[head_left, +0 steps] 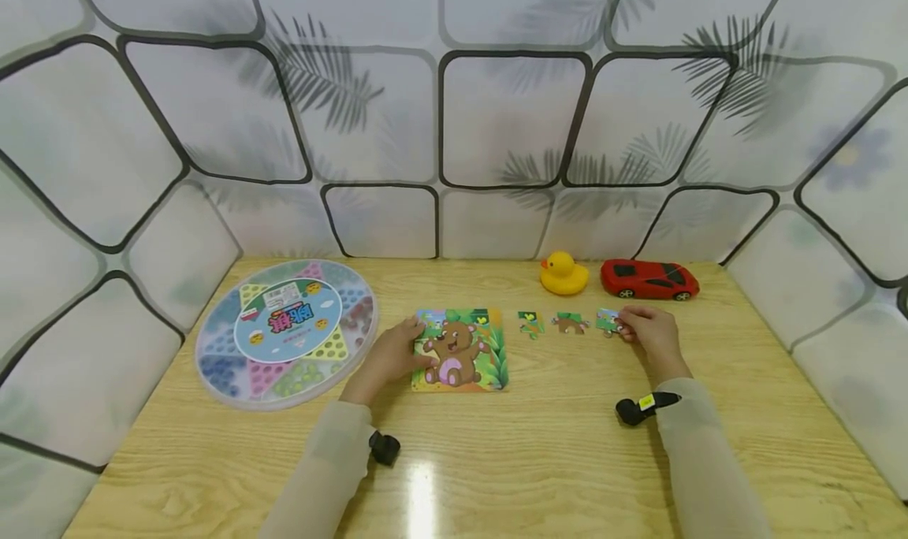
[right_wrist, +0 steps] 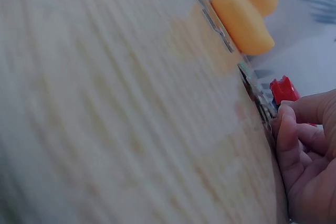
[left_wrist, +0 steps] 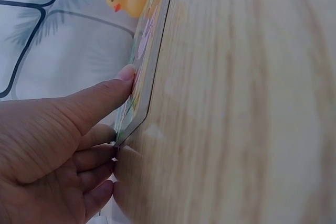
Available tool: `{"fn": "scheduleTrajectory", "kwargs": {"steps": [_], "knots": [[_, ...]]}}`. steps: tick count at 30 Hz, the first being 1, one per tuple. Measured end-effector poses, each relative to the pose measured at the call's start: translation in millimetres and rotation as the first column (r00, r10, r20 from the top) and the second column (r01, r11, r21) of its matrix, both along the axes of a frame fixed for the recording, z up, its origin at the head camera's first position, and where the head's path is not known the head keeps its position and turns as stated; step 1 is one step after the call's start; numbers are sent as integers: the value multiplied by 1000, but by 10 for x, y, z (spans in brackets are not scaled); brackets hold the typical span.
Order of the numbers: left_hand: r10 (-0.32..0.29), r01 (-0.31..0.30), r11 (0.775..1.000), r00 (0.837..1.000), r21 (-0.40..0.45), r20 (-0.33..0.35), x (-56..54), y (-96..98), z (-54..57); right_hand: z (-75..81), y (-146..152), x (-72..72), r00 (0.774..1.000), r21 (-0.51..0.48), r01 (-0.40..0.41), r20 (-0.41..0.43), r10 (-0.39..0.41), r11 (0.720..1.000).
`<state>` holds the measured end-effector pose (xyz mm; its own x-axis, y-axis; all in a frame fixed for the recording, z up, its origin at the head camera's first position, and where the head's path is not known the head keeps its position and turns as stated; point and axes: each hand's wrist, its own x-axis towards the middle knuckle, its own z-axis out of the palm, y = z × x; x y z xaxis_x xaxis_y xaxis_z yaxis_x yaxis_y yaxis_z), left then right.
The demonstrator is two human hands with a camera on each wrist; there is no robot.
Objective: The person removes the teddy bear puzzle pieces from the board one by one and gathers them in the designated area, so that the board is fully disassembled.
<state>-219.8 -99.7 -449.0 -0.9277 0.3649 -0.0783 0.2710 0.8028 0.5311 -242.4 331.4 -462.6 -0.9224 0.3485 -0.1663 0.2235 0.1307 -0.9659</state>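
Observation:
At the left edge of a bear jigsaw puzzle (head_left: pixel 459 358) lying flat, my left hand (head_left: pixel 393 355) grips the border. In the left wrist view the thumb (left_wrist: pixel 107 98) lies on the puzzle's face, with the other fingers bent at its edge and corner. My right hand (head_left: pixel 651 336) pinches a jigsaw piece (head_left: pixel 608 320) between thumb and fingers, low over the table. To its left lie two loose jigsaw pieces, a brown-and-green piece (head_left: pixel 571 324) and a green piece (head_left: pixel 529 323). The right wrist view shows the pinched piece (right_wrist: pixel 256 92) edge-on, partly behind the fingertips.
Behind the pieces stand a yellow rubber duck (head_left: pixel 563 274) and a red toy car (head_left: pixel 649 279). A round Chinese checkers set (head_left: pixel 287 332) lies left of the left hand. Patterned fabric (head_left: pixel 511 121) encloses the back and sides of the wooden table (head_left: pixel 539 460).

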Motion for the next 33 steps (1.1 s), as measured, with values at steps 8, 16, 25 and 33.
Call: {"fn": "scheduleTrajectory", "kwargs": {"steps": [8, 16, 25, 33], "knots": [[-4, 4, 1000, 1000, -1, 4, 12, 6, 45, 10, -8, 21, 1000, 0, 27, 7, -27, 1000], [-17, 17, 1000, 1000, -8, -10, -1, -4, 36, -3, -6, 67, 998, -126, 12, -64, -20, 992], [-15, 15, 1000, 1000, -8, -4, 0, 1, 32, 16, 0, 119, 996, -208, 12, -86, -30, 978], [-11, 11, 1000, 1000, -6, 0, 16, -3, 31, 56, 7, 136, 998, -159, 8, -57, -18, 987]]}}
